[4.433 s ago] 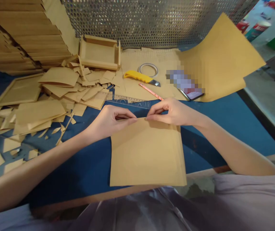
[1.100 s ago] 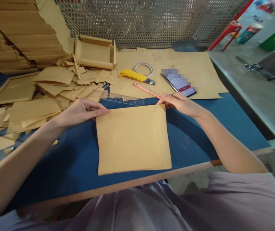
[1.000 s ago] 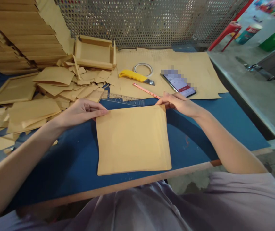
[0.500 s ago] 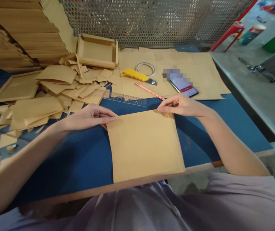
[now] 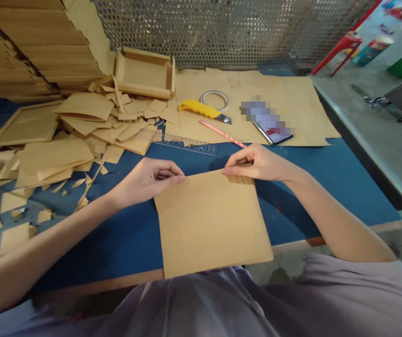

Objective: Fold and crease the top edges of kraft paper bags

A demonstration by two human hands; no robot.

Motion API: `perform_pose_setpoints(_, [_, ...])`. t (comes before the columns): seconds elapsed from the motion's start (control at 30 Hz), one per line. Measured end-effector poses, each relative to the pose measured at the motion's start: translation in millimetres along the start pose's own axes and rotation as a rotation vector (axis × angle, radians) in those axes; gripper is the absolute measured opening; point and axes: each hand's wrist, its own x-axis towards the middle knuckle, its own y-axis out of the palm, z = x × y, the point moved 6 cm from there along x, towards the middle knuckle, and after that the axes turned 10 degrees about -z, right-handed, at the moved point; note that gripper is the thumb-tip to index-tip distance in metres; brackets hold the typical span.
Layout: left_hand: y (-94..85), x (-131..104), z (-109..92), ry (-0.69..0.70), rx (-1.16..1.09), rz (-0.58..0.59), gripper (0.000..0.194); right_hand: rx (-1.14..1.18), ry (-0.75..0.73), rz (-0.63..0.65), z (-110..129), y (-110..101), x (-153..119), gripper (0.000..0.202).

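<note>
A tan sheet of card [image 5: 213, 224] lies at the front edge of the blue table, its lower edge reaching past the wooden rim toward my body. Its upper edge is pinched near the left corner by my left hand [image 5: 153, 180], thumb on top and fingers curled. My right hand [image 5: 253, 164] grips the same edge closer to the right corner, also thumb over fingers. Just beyond my right hand lies a pink pencil [image 5: 221, 133]. A clear ruler [image 5: 190, 144] rests between the hands, farther back.
Cardboard scraps [image 5: 53, 159] cover the left side. Behind are an open cardboard tray [image 5: 145, 74], a yellow cutter [image 5: 201, 109] with its blade showing, a tape roll [image 5: 215, 99] and a phone [image 5: 271, 126]. A perforated metal screen [image 5: 201, 32] stands at the back.
My left hand has moved right along the card's upper edge, closer to my right hand. The card has shifted slightly toward my body.
</note>
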Motion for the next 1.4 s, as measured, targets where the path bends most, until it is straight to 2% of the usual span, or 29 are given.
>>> perform_pose_setpoints(0.27, [3.0, -0.9, -3.0, -0.014, 0.064, 0.067, 0.02, 0.09, -0.026, 0.016, 6.9, 12.7, -0.8, 0.024])
perform_pose_setpoints(0.53, [10.7, -1.4, -9.6, 0.072, 0.123, 0.095, 0.022, 0.086, -0.022, 0.043, 16.1, 31.4, -4.7, 0.019])
perform_pose_setpoints(0.77, [30.7, 9.8, -20.5, 0.149, 0.098, 0.154, 0.019, 0.061, -0.066, 0.018, 19.1, 35.8, -5.2, 0.019])
perform_pose_setpoints(0.97, [42.7, 21.6, -29.8, 0.201, 0.108, 0.136, 0.016, 0.013, -0.143, -0.019, 18.5, 29.5, -4.7, 0.016])
perform_pose_setpoints(1.17, [32.1, 27.3, -28.8, 0.141, 0.041, 0.193, 0.016, 0.128, -0.082, -0.01, 13.7, 22.9, -1.0, 0.017])
perform_pose_setpoints(1.4, [1.9, 23.5, -19.7, 0.069, 0.11, 0.131, 0.018, 0.12, -0.069, -0.045, 6.8, 8.5, 0.7, 0.025])
